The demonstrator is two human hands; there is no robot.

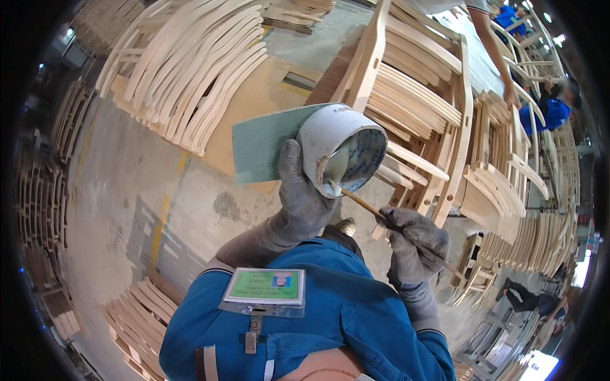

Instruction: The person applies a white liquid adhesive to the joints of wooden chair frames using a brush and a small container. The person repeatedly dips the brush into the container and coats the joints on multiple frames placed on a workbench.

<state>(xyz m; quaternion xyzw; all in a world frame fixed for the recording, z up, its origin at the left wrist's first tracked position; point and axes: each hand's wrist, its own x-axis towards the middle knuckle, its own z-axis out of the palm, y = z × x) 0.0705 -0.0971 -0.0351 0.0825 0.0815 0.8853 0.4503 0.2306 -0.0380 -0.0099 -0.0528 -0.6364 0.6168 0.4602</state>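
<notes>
Stacking up at 10 to 11 o'clock: curved pale wooden chair parts lying on a plywood sheet over the concrete floor; more curved parts at 7 o'clock; left hand in grey glove, centre frame, fingers wrapped shut round the back of a white plastic cup, thumb up along its side; cup tilted on its side, mouth facing 4 o'clock, pale glue pooled inside; green flat card just behind cup at its 9 o'clock, cannot tell whether the hand grips it too; thin wooden-handled brush runs from cup mouth down toward 4 o'clock, tip touching the glue at the rim; right hand in grey glove, fingers closed on the brush handle; blue work shirt with badge at 6 o'clock; assembled pale chair frames at 1 to 3 o'clock, just behind cup; another person's bare arm at 1 o'clock, hand resting on a frame; person in blue at 2 o'clock.
</notes>
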